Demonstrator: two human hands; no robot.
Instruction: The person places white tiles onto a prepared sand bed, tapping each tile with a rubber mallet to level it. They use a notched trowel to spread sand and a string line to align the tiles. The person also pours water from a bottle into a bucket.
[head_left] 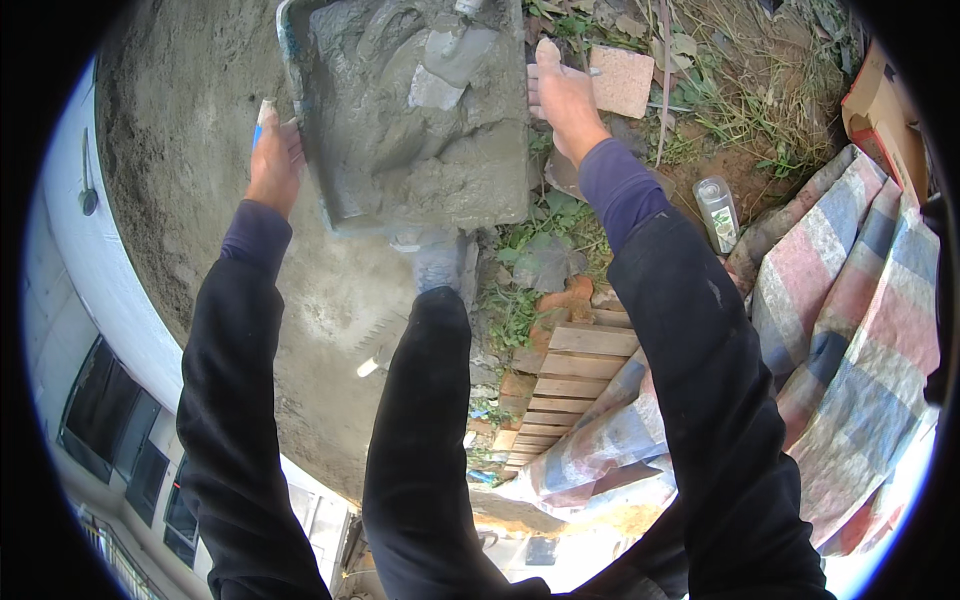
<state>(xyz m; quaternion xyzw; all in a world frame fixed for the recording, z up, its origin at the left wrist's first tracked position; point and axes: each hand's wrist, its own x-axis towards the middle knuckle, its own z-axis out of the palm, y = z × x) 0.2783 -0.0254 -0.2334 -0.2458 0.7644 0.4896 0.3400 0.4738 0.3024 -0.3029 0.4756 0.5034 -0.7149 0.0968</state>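
Across the upper middle of my remote feed, a rectangular grey mortar tray (312,165) with a pale bluish, smeared rim spans the border between rough grey cement ground (340,270) and weedy brown soil (745,60); I cannot tell from this overhead angle whether it rests or is lifted. My bare left hand (275,165), a strip of blue on its thumb, is at the tray's left wall, and my bare right hand (565,100) is at its right edge. Both thumbs point up outside the tray, and I cannot tell whether the fingers are closed on it or merely against it. I judge the opposite placing suits an even share of the load, since wet grey mortar (400,165) fills much of the tray. A flat grey blade (437,88) lies half sunk in that mortar. Right of my right hand lies a pinkish, squarish brick (622,80). As for writing, a clear plastic bottle (717,215) nearby carries a white-and-green label too small for me to read, and I make out no lettering on the tray.
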